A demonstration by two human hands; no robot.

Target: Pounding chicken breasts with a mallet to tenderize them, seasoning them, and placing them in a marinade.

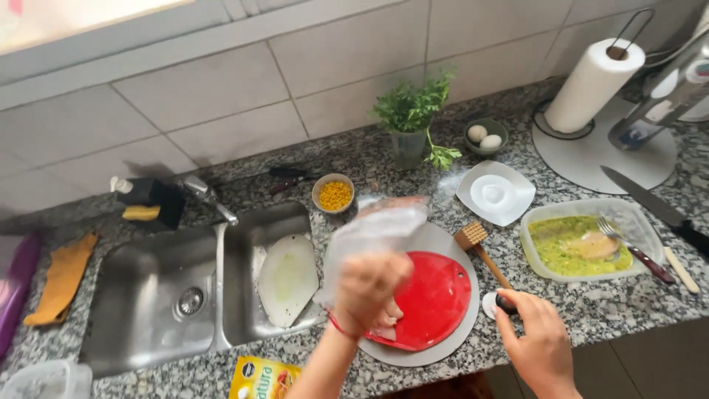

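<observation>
Both forearms are bare, with no sleeve in view on either arm. The left hand carries a thin red band around the wrist; the hand itself appears motion-blurred. The right hand shows no ring, watch, glove or other worn item on its visible surfaces.
</observation>
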